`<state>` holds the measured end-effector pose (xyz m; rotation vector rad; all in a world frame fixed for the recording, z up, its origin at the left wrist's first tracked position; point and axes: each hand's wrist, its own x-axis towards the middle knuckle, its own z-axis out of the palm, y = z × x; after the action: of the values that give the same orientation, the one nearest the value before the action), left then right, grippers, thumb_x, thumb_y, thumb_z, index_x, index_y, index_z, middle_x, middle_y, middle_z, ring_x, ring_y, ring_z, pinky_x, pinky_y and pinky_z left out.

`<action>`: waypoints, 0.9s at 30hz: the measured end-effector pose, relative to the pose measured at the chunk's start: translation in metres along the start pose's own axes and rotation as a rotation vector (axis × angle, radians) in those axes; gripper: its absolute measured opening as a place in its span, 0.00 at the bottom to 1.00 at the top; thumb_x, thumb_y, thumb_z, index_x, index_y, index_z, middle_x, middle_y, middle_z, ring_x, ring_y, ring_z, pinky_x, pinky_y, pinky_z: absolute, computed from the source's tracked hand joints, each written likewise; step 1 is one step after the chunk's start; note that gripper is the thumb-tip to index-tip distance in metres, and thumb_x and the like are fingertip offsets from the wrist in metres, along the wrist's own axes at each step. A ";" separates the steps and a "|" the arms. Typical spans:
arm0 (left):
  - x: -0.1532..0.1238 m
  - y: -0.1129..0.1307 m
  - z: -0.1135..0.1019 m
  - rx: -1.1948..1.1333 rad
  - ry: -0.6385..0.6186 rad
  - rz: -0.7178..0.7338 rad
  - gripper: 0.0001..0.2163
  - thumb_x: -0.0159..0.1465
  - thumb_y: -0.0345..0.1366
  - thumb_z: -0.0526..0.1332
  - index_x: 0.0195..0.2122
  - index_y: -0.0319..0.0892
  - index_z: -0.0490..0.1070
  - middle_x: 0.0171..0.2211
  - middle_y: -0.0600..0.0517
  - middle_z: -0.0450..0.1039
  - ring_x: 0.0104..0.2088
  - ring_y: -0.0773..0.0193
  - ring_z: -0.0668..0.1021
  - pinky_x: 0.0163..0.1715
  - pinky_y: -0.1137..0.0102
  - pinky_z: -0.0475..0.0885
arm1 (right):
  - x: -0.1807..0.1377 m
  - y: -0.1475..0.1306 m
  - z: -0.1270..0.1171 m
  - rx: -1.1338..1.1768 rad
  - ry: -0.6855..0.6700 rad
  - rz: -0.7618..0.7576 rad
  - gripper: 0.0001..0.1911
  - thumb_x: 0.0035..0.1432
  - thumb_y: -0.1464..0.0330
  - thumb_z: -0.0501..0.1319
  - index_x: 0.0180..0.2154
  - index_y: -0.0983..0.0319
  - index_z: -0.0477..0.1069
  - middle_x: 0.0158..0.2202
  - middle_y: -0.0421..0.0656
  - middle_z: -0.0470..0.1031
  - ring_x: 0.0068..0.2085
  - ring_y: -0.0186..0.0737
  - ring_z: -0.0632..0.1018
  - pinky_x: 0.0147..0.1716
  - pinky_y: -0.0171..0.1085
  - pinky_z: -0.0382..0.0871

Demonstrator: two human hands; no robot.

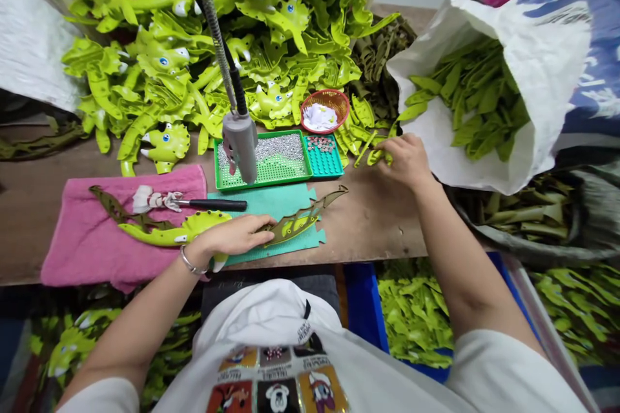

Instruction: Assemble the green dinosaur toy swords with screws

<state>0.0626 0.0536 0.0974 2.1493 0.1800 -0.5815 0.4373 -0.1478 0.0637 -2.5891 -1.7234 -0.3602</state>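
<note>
From where I stand, nearest is the person's white shirt (387,368), and under the table edge there is a blue crate (371,310) full of green parts (416,319). On the wooden table (378,226), the left hand (237,235) lies over a long green figure part (191,227) with scalloped edge. Its fingers are together, reaching onto the end of an olive strip (310,222) which has green pieces in its openings. Their undersides are hidden, so I cannot tell if they clamp it. Strip and figure part lie across a teal mat (285,197) and a pink cloth (77,226); a black-handled tool (213,204) rests just above them.

The right hand (405,161) is well apart, farther out, with its fingers bent and the tips at a small green piece (374,157). I cannot tell whether they pinch it.

Beyond the mat is a green tray (261,174) of small silver bits, and touching it a teal tray (329,164). A grey tool (241,148) hangs in front. Behind stand a red basket (339,103) with white pieces, and a big heap of green figures (159,61). At right, a white sack (527,45) holds flat green pieces.
</note>
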 end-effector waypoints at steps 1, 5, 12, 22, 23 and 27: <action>0.000 0.000 0.001 0.004 0.006 -0.001 0.17 0.69 0.45 0.49 0.50 0.41 0.69 0.42 0.47 0.78 0.38 0.59 0.78 0.39 0.69 0.69 | -0.001 -0.002 0.000 0.010 0.011 0.007 0.18 0.53 0.70 0.57 0.45 0.63 0.76 0.41 0.51 0.79 0.44 0.54 0.71 0.44 0.47 0.61; 0.000 0.002 0.008 0.053 0.063 -0.049 0.19 0.68 0.44 0.50 0.52 0.40 0.69 0.48 0.44 0.77 0.45 0.56 0.79 0.44 0.67 0.70 | 0.000 -0.017 0.000 0.068 -0.058 0.008 0.22 0.52 0.70 0.57 0.49 0.65 0.75 0.41 0.53 0.79 0.46 0.55 0.73 0.45 0.48 0.63; 0.003 0.002 0.008 0.059 0.048 -0.050 0.18 0.69 0.46 0.47 0.47 0.40 0.69 0.43 0.45 0.77 0.40 0.57 0.78 0.41 0.67 0.70 | -0.014 -0.042 -0.042 0.691 0.268 0.337 0.27 0.55 0.65 0.62 0.56 0.61 0.67 0.40 0.48 0.78 0.36 0.44 0.77 0.38 0.43 0.72; 0.010 -0.007 0.003 -0.223 0.047 -0.028 0.27 0.71 0.54 0.40 0.36 0.41 0.71 0.40 0.50 0.76 0.40 0.61 0.74 0.43 0.70 0.68 | -0.064 -0.192 -0.054 1.677 -0.116 0.271 0.22 0.41 0.64 0.78 0.39 0.55 0.75 0.38 0.40 0.79 0.36 0.38 0.80 0.34 0.36 0.79; 0.010 -0.008 0.004 -0.245 0.053 -0.029 0.27 0.71 0.54 0.40 0.38 0.40 0.73 0.42 0.50 0.77 0.42 0.60 0.74 0.44 0.70 0.68 | -0.065 -0.202 -0.049 1.690 -0.139 0.286 0.22 0.42 0.64 0.77 0.40 0.54 0.75 0.38 0.39 0.79 0.34 0.37 0.80 0.34 0.35 0.79; 0.010 -0.011 0.007 -0.273 0.024 -0.017 0.29 0.71 0.55 0.40 0.40 0.40 0.75 0.41 0.50 0.77 0.40 0.60 0.75 0.41 0.70 0.68 | -0.071 -0.219 -0.031 1.648 -0.125 0.378 0.20 0.43 0.62 0.76 0.40 0.54 0.77 0.36 0.39 0.79 0.31 0.36 0.80 0.32 0.35 0.79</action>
<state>0.0653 0.0542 0.0816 1.8920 0.2746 -0.5095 0.2055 -0.1302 0.0545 -1.4906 -0.7205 0.8631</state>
